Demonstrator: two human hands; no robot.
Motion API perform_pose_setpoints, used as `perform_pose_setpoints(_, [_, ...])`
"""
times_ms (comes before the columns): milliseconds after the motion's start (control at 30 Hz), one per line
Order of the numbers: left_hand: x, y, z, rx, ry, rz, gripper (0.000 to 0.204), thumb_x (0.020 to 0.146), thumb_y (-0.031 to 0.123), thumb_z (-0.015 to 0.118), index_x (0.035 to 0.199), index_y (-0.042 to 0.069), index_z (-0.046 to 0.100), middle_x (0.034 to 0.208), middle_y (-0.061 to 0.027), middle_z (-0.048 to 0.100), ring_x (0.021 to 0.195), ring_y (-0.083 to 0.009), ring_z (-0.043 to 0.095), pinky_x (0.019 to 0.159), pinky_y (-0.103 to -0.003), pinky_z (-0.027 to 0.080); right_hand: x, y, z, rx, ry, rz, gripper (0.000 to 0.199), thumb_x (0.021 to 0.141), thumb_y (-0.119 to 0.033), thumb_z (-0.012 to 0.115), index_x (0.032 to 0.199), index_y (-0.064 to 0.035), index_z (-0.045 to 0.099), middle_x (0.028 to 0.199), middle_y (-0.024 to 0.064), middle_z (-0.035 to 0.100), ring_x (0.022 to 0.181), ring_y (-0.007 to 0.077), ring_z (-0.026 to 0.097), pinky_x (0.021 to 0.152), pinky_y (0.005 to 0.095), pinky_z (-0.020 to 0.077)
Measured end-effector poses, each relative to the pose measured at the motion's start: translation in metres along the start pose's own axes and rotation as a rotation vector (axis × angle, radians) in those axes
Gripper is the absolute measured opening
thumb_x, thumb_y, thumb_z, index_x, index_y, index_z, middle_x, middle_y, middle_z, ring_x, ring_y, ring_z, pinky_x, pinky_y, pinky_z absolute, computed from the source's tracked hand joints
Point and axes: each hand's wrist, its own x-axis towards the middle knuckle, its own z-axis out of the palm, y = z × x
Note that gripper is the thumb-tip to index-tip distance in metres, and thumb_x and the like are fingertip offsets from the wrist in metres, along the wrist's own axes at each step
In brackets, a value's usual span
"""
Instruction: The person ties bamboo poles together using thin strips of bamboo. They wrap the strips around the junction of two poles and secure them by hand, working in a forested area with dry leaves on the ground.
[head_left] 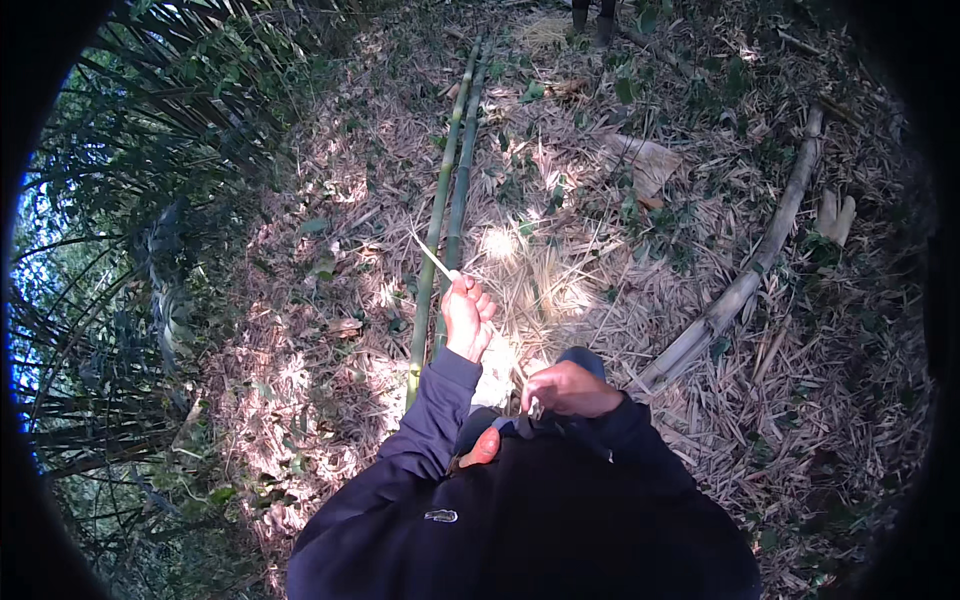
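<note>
On littered ground, green poles seem left whole; a cut strip is pinched by left fingers; whether anything is held by right fingers cannot be told.

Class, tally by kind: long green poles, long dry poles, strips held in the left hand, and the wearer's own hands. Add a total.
Long green poles: 2
Long dry pole: 1
Pale strip: 1
Wearer's left hand and right hand: 2
Total: 6
</note>
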Motion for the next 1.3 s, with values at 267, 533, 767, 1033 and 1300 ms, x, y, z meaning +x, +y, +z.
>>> perform_pose_setpoints(267, [0.184, -0.002, 0.114, -0.075, -0.017, 0.075, 0.03, 0.102, 0.032, 0.034, 0.079, 0.012, 0.04, 0.056, 0.0048, 0.024, 0.043, -0.0078, 0.016, 0.039, -0.024, 0.018, 0.161, 0.0, -0.226, 0.123, 0.452, 0.031, 0.028, 0.099, -0.028, 0.047, 0.085, -0.007, 0.059, 0.059, -0.008, 0.037, 0.047, 0.0021, 0.032, 0.043, 0.0191, 0.0276])
perform_pose_setpoints(533, [0.373, -0.006, 0.214, 0.162, 0.201, 0.179, 0.035, 0.101, 0.038, 0.037, 0.077, 0.013, 0.04, 0.056, 0.006, 0.025, 0.044, -0.0065, 0.019, 0.04, -0.024, 0.018, 0.233, -0.157, -0.374, -0.405, -0.308, -0.006, 0.032, 0.095, -0.03, 0.054, 0.088, -0.0026, 0.068, 0.081, 0.003, 0.065, 0.076, 0.0104, 0.055, 0.071, 0.0282, 0.0444])
perform_pose_setpoints(767, [0.474, -0.01, 0.335, 0.175, 0.147, 0.341, 0.039, 0.101, 0.041, 0.035, 0.083, 0.008, 0.045, 0.062, 0.0039, 0.027, 0.051, -0.0067, 0.024, 0.047, -0.024, 0.029, 0.274, -0.238, -0.491, -0.241, 0.317, -0.002, 0.03, 0.095, -0.03, 0.054, 0.104, -0.002, 0.06, 0.071, 0.0027, 0.054, 0.066, 0.0085, 0.048, 0.062, 0.0258, 0.0402])
perform_pose_setpoints(1033, [0.673, -0.031, 0.348, 0.539, -0.232, 0.158, 0.072, 0.096, 0.044, 0.045, 0.14, -0.009, 0.024, 0.129, -0.0236, 0.049, 0.118, -0.0301, 0.051, 0.102, -0.038, 0.039, 0.362, -0.262, -0.656, -0.143, 0.818, -0.146, 0.025, 0.097, -0.022, 0.047, 0.097, -0.0039, 0.064, 0.069, -0.0023, 0.049, 0.06, 0.0061, 0.04, 0.054, 0.0246, 0.0341])
perform_pose_setpoints(1300, [0.952, 0.012, 0.427, 0.752, -0.585, 0.291, 0.045, 0.1, 0.022, 0.041, 0.137, -0.004, 0.037, 0.127, -0.0219, 0.053, 0.117, -0.0271, 0.053, 0.101, -0.037, 0.042, 0.5, -0.273, -0.889, -0.129, 1.305, -0.085, 0.019, 0.095, -0.019, 0.05, 0.094, -0.0051, 0.064, 0.062, -0.0097, 0.04, 0.054, 0.0001, 0.031, 0.049, 0.0196, 0.0231])
